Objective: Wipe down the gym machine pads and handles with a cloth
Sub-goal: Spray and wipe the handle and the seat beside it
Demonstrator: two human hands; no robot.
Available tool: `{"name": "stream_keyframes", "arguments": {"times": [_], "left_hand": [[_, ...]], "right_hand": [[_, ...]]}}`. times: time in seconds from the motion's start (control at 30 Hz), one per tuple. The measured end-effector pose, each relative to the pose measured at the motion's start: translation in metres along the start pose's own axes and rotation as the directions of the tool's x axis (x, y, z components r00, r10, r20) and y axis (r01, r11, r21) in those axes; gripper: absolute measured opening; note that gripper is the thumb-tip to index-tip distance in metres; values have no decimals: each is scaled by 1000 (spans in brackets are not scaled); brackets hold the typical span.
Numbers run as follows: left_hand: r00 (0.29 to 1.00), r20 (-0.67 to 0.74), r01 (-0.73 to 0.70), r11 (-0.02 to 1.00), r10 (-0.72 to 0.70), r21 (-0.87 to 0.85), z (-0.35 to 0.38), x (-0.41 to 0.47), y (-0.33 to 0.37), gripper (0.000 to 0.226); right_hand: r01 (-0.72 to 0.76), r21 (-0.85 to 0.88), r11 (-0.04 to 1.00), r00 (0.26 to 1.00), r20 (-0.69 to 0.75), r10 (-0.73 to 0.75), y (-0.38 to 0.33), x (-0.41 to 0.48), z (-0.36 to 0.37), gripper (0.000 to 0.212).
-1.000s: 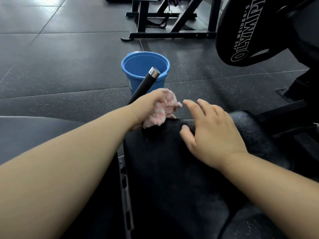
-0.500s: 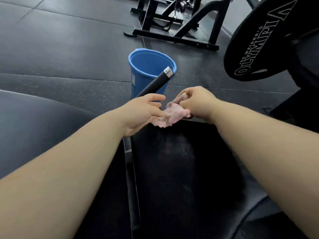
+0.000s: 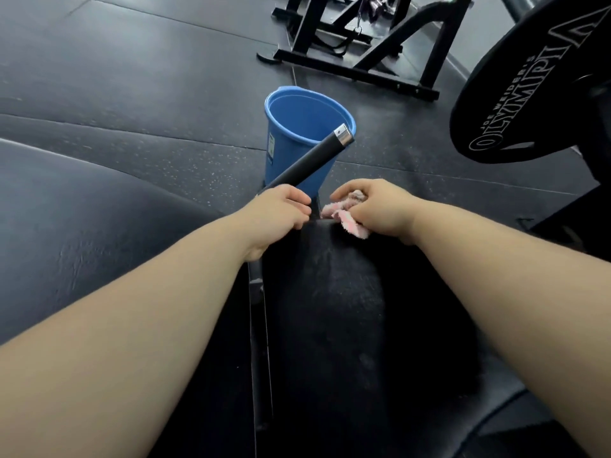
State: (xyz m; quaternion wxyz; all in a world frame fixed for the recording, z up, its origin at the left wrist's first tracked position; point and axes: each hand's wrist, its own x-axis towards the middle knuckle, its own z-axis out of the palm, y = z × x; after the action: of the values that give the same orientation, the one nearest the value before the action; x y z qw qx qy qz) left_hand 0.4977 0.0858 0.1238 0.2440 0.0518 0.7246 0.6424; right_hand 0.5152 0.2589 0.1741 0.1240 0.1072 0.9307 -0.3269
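the cloth (image 3: 345,221) has changed hands: a second ago the left hand bunched it on the pad's far edge, and now the right hand (image 3: 375,206) pinches it there, at the centre of the frame, resting on the black pad (image 3: 330,309). the left hand (image 3: 281,209), freed, now curls round the lower end of the black handle (image 3: 307,160), which slants up across the blue bucket (image 3: 297,127). the pad wipe seems paused and the handle is likely next, with the left steadying it while the right brings the cloth over.
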Motion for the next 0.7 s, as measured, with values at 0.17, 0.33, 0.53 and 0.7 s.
{"name": "stream_keyframes", "arguments": {"times": [0.17, 0.33, 0.53, 0.7], "left_hand": [[999, 23, -26, 984, 22, 174, 3, -4, -1, 19], [995, 51, -103, 916, 90, 388, 7, -9, 1, 11], [983, 102, -186, 863, 156, 470, 12, -9, -4, 27], [984, 74, -175, 854, 159, 489, 14, -11, -2, 25]], "right_hand": [[-59, -23, 998, 986, 154, 62, -5, 0, -6, 26], [-129, -227, 965, 974, 155, 166, 4, -13, -33, 24], [-215, -692, 689, 927, 78, 367, 3, -25, -56, 36], [-156, -114, 981, 971, 163, 173, -23, -6, -8, 24]]}}
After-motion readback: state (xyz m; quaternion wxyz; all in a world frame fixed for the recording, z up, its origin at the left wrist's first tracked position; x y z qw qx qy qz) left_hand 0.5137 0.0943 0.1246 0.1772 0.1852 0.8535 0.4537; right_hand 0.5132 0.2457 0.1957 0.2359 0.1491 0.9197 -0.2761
